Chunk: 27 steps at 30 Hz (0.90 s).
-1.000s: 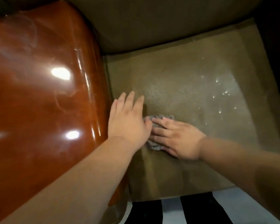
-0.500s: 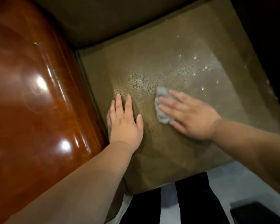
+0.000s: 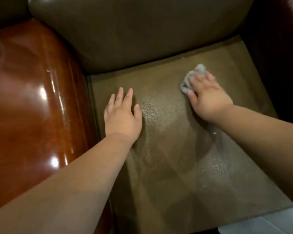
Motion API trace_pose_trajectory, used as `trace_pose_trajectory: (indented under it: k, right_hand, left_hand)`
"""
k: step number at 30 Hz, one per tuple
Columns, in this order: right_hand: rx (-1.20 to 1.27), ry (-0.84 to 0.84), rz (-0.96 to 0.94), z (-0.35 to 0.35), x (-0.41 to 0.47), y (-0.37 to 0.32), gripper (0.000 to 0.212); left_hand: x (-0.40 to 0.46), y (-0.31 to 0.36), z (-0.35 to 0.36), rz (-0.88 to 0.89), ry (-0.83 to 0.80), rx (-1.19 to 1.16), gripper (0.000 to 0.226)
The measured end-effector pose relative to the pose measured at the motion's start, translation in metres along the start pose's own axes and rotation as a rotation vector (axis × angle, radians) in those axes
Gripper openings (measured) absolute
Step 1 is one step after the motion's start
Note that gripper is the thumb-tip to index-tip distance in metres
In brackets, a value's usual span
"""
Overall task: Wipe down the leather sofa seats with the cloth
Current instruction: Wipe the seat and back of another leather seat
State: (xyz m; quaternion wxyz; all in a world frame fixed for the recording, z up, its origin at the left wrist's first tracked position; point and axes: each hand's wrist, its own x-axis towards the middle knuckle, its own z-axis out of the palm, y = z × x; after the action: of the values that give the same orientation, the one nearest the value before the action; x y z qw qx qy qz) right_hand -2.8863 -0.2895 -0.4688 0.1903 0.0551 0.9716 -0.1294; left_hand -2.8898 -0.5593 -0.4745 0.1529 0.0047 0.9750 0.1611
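While it lies bunched under the right hand (image 3: 208,100), the grey cloth (image 3: 191,78) makes a crumpled, soft-looking wad whose long axis runs from the near left up toward the far right, its free end poking out beyond the fingertips toward the backrest (image 3: 142,31). It sits on the far right part of the seat cushion (image 3: 167,157), near the seam where seat and backrest meet. The right hand's fingers (image 3: 200,80) are spread and nearly straight, pressing flat on the cloth rather than curling round it (the far edge of this hand is a little blurred). Well apart from it, the left hand (image 3: 122,115) rests palm down on the left part of the cushion, fingers straight and slightly fanned, holding nothing. The seat is olive-brown leather with a fine pebbled grain, and a pale sheen shows between the two hands and along the right forearm. The backrest is smoother, puffed and rounded. Beside the left hand rises a glossy reddish-brown wooden armrest (image 3: 32,98), curved, with bright highlights.
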Motion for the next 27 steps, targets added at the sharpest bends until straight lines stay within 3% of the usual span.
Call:
trace_pose_trajectory:
  k: [1, 2, 3, 6, 8, 10, 13, 14, 16, 18, 20, 22, 25, 27]
  right_hand:
    - [0.059, 0.015, 0.155, -0.003, 0.008, -0.003, 0.061]
    - [0.041, 0.025, 0.184, -0.001, 0.01, -0.013, 0.061]
    - [-0.016, 0.028, 0.097, 0.005, 0.006, -0.025, 0.06]
    - [-0.08, -0.036, -0.445, 0.019, -0.016, -0.045, 0.059]
    - [-0.132, -0.085, -0.628, 0.011, 0.0, -0.029, 0.06]
    - [-0.145, -0.035, -0.454, 0.001, 0.038, 0.004, 0.063]
    - [0.077, 0.05, 0.155, -0.017, 0.081, 0.036, 0.06]
    - [0.075, 0.071, 0.23, -0.016, 0.087, 0.026, 0.058]
    - [-0.046, 0.071, 0.055, -0.002, 0.083, -0.012, 0.056]
    - [-0.026, 0.004, -0.322, 0.009, 0.07, -0.045, 0.056]
    - [-0.01, -0.042, -0.454, 0.007, 0.07, -0.045, 0.056]
    - [-0.052, 0.051, -0.273, -0.001, 0.088, -0.011, 0.056]
    - [-0.011, 0.171, 0.163, -0.018, 0.102, 0.033, 0.053]
    - [-0.043, 0.15, 0.156, -0.014, 0.102, 0.005, 0.054]
  left_hand:
    - [0.016, 0.006, 0.0, -0.028, 0.013, -0.014, 0.059]
    - [0.03, 0.012, 0.0, -0.053, 0.029, -0.032, 0.058]
    - [0.043, 0.017, 0.0, -0.075, 0.048, -0.053, 0.057]
    - [0.077, 0.031, 0.004, -0.151, 0.11, -0.09, 0.054]
    - [0.091, 0.036, 0.013, -0.213, 0.129, -0.084, 0.055]
    - [0.091, 0.039, 0.031, -0.228, 0.174, -0.043, 0.058]
    - [0.086, 0.036, 0.051, -0.19, 0.294, -0.001, 0.062]
    - [0.088, 0.035, 0.053, -0.187, 0.309, 0.003, 0.063]
    - [0.089, 0.033, 0.054, -0.192, 0.307, 0.011, 0.064]
    - [0.089, 0.034, 0.053, -0.189, 0.298, 0.011, 0.065]
    - [0.089, 0.035, 0.053, -0.18, 0.304, 0.011, 0.066]
    - [0.09, 0.036, 0.056, -0.166, 0.326, 0.021, 0.067]
    - [0.092, 0.035, 0.061, -0.163, 0.357, 0.037, 0.066]
    - [0.092, 0.033, 0.064, -0.158, 0.372, 0.041, 0.066]
